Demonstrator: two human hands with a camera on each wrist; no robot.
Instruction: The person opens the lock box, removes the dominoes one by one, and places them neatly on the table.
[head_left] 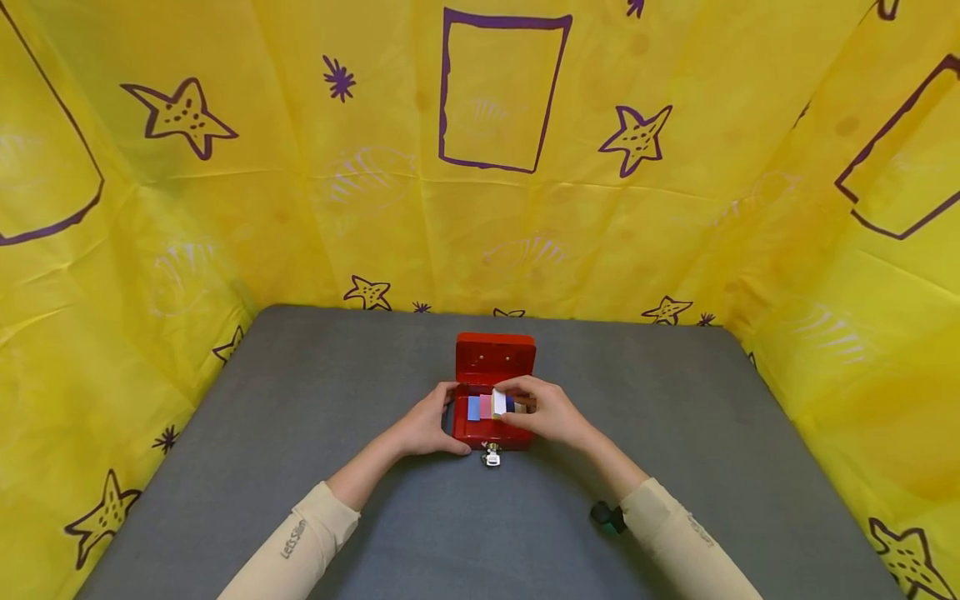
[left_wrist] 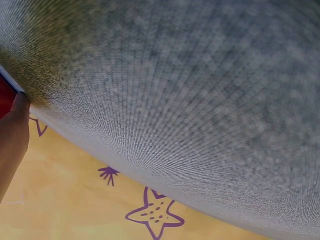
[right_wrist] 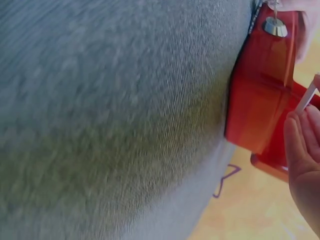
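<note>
Two hands at an open red box point(head_left: 470, 433) on the grey bench point(head_left: 322, 367).
The right hand point(head_left: 552, 411) pinches a white piece point(head_left: 499, 405) between its fingers over the box, right beside a pink piece point(head_left: 485, 407) and a blue piece point(head_left: 473, 408); the left hand point(head_left: 425, 425) grips the box's left side, thumb at the front corner.

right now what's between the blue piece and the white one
A pink piece, in the open red box; the head view shows it.
</note>
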